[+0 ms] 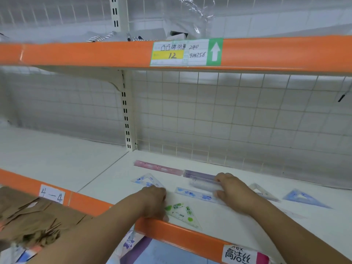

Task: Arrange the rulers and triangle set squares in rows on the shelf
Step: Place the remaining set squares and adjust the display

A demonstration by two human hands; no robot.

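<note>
Head view.

A: What is gripped, and where is it found?

B: A clear ruler (202,184) is pinched at its right end between the fingers and thumb of the right hand (234,191). It is laid flat on the white shelf (209,221), about mid-depth.

A: What is seen around it?

B: At twelve o'clock, just beside it, a purple ruler (199,175) is lined end to end with a pink ruler (158,167) at ten o'clock. At six o'clock a blue-printed ruler (196,195) is laid. At nine o'clock a blue-printed set square (146,180) is found. At seven o'clock a green-printed set square (181,212) is placed near the orange front edge (181,235).

A: And the other hand?

B: The left hand (154,201) is curled between those two set squares, touching the green one's corner; whether anything is pinched cannot be told. At three o'clock, past the right hand, a clear set square (264,193) and a blue set square (302,199) are laid apart.
</note>
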